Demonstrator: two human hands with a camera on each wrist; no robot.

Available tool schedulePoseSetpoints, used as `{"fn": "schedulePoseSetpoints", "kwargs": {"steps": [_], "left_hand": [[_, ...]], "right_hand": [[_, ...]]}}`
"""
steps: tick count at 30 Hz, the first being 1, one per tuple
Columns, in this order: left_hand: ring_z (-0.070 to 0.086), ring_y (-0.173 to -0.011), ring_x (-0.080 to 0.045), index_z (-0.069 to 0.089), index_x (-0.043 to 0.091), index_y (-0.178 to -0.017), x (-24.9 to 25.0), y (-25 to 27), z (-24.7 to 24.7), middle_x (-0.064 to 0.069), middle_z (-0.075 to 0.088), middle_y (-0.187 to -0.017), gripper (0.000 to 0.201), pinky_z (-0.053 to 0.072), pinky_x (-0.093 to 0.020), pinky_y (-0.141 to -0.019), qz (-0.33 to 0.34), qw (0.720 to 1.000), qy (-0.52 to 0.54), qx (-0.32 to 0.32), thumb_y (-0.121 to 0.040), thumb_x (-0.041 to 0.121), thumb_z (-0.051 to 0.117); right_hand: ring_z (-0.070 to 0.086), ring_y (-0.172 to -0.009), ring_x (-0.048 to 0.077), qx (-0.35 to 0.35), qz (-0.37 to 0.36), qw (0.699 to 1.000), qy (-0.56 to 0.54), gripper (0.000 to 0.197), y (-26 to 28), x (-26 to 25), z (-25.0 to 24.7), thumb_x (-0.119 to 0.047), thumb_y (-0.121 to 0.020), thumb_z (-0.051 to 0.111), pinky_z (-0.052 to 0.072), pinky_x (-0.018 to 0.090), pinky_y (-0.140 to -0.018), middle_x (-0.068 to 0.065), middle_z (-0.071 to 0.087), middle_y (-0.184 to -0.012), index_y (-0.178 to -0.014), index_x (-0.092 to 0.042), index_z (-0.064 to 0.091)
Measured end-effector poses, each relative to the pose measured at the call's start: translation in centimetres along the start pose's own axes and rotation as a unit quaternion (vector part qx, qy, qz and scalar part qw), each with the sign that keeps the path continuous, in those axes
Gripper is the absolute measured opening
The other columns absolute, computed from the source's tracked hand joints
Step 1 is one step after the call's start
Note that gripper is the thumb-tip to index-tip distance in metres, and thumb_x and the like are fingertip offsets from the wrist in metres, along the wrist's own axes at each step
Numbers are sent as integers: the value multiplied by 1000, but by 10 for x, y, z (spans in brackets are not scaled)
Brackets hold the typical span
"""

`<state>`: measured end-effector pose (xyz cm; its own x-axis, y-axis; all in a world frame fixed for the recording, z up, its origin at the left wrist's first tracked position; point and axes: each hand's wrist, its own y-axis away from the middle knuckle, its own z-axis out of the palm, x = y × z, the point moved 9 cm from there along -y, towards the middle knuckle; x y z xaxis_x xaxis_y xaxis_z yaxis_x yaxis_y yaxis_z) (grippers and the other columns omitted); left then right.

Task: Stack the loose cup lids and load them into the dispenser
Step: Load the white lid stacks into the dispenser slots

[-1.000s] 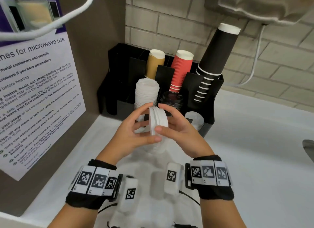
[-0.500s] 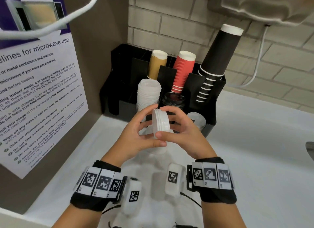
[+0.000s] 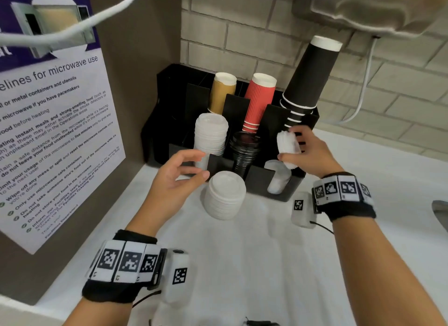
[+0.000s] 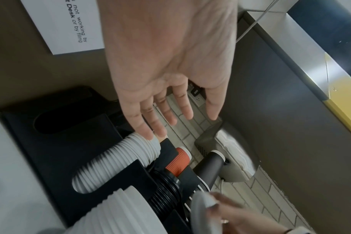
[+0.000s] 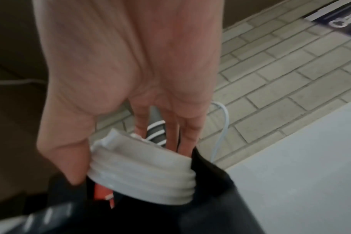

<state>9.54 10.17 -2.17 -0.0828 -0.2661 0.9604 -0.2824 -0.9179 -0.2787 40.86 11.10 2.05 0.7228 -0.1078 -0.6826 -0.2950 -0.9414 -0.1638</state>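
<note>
My right hand (image 3: 294, 146) grips a short stack of white lids (image 3: 288, 147) on edge, thumb below and fingers above, just over the right front slot (image 3: 277, 177) of the black dispenser (image 3: 167, 122). The right wrist view shows the same stack of white lids (image 5: 142, 167) held between thumb and fingers. My left hand (image 3: 186, 168) hovers empty with relaxed fingers, left of a loose stack of white lids (image 3: 225, 194) standing on the white counter (image 3: 242, 265). A tall white lid stack (image 3: 211, 136) fills the left front slot; black lids (image 3: 243, 151) fill the middle one.
Tan cups (image 3: 223, 92), red cups (image 3: 259, 102) and black cups (image 3: 308, 78) stand in the dispenser's rear slots. A brown panel with a microwave notice (image 3: 48, 131) closes the left side. A brick wall lies behind, with a white cable (image 3: 363, 83) hanging from a unit overhead.
Both hands held the short lid stack together before. Now the left hand has let go and the right hand has carried the stack rightward to above the right front slot.
</note>
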Motion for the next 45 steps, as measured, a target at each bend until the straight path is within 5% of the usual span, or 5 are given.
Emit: {"fn": "schedulePoseSetpoints", "kwargs": {"steps": [7,21,32,39,45], "left_hand": [[63,-90,3,63,29,-110,0,3,-7,19,64,-110,29,44,-4,-76,1,1000,-6,12,-89,10,67],[63,-90,4,63,30,-109,0,5,-5,13,63,-113,28,43,-3,-76,-1,1000,-23,15,-90,10,66],[62,-89,4,62,28,-110,-1,8,-2,12,63,-114,27,44,-5,-77,-4,999,-34,8,-90,10,66],[63,-88,4,63,26,-110,-5,8,-8,26,64,-104,27,46,-8,-77,-4,999,-31,13,-89,9,66],[63,-90,0,64,29,-110,-10,5,-10,22,65,-106,28,49,-16,-82,-11,999,-28,18,-89,10,67]], "right_hand": [[48,-117,32,-160,-23,955,250,83,-15,18,44,-20,-69,81,42,31,-91,13,43,-129,-141,-28,41],[47,-119,26,-168,-58,900,399,83,-8,24,69,-38,-70,75,28,39,-97,6,52,-126,-142,-28,38],[48,-118,27,-168,-51,901,396,68,0,21,65,-33,-75,73,31,38,-98,7,50,-125,-137,-19,46],[57,-102,21,44,-121,992,-1,33,42,-39,41,-2,-79,67,40,16,-81,10,56,-111,-110,-9,64],[43,-111,24,-188,-66,977,72,56,74,-60,137,-41,-74,78,42,41,-98,1,37,-120,-113,-22,43]]}}
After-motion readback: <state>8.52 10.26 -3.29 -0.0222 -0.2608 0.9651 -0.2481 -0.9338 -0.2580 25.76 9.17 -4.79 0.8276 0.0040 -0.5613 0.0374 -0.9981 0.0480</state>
